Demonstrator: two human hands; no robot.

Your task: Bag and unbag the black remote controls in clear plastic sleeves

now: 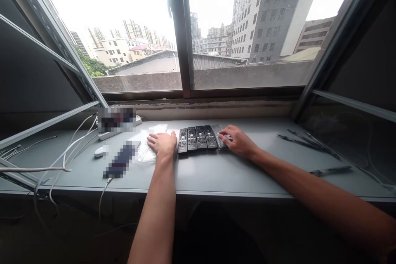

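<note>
Several black remote controls lie side by side in a row on the grey-white table. At the row's left end, my left hand rests flat with its fingers spread, over clear plastic bags. My right hand is at the row's right end, with thumb and fingertips brought together at a clear plastic bag. A dark shape shows under these fingers, but what it is stays partly hidden.
On the left are a blurred-out phone-like object with a cable, a white mouse, a white power strip and loose white cables. Several dark pens lie at the right. A metal frame and window stand behind.
</note>
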